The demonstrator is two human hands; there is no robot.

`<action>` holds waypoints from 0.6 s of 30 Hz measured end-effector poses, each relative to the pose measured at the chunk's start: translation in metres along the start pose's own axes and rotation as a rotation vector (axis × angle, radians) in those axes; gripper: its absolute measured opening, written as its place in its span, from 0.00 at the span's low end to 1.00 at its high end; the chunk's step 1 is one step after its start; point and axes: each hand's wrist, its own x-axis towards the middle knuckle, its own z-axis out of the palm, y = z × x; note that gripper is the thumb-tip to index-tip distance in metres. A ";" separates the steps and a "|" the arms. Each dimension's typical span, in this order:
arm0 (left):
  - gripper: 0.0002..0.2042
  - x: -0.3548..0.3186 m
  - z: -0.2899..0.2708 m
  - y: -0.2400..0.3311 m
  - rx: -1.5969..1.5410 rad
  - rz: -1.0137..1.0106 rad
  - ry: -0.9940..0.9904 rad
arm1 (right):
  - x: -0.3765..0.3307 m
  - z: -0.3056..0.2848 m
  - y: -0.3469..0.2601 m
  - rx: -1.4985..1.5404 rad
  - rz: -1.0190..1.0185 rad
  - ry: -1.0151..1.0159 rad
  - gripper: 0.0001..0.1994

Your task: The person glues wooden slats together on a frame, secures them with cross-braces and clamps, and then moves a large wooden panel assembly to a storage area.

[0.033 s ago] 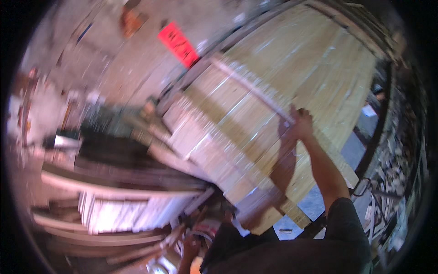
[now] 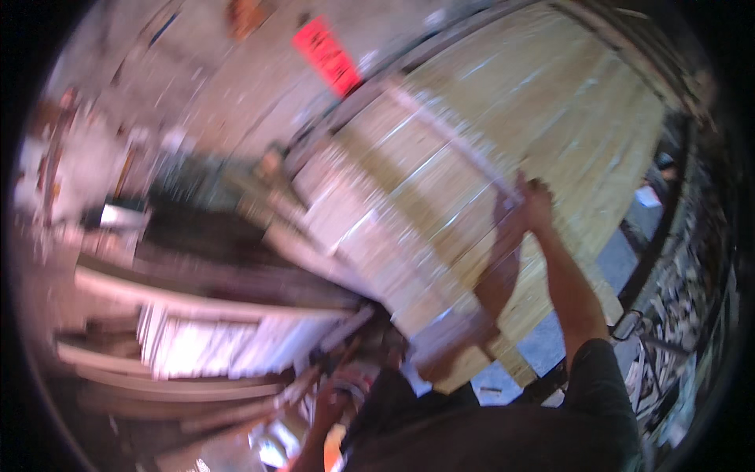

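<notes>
Pale wooden boards lie side by side in a broad panel. A thin pale wooden strip crosses the boards at a slant. My right hand is at the strip's near end, its fingers curled closed around it; blur hides the exact grip. A dark shadow of my arm falls on the boards beside it. My left hand hangs low by my body, smeared by motion. It is nearest to a reddish and white object whose kind I cannot make out, and its fingers do not show clearly.
Stacked timber stands left of the boards. A bright red label lies beyond the panel's far left edge, on the concrete floor. Wood scraps lie in a heap at the right, past a dark frame bar.
The whole view has shifted slightly, so the boards and label sit farther right and higher. My right hand stays at the strip's near end. My left hand appears a little higher.
</notes>
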 end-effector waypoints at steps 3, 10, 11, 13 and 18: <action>0.30 0.011 -0.026 0.015 0.044 -0.207 -0.107 | 0.003 0.002 0.021 0.038 -0.111 0.072 0.41; 0.29 0.007 -0.030 -0.041 -0.063 -0.312 0.002 | -0.039 -0.038 -0.083 0.067 -0.070 0.066 0.38; 0.29 0.009 -0.029 -0.054 -0.075 -0.322 0.016 | -0.050 -0.036 -0.101 0.136 -0.078 0.094 0.36; 0.29 0.017 -0.030 -0.082 -0.098 -0.325 0.027 | -0.073 -0.037 -0.161 0.304 -0.261 0.105 0.31; 0.19 0.066 -0.062 -0.106 -0.477 -0.370 0.227 | -0.078 -0.021 -0.323 0.647 -0.452 -0.276 0.24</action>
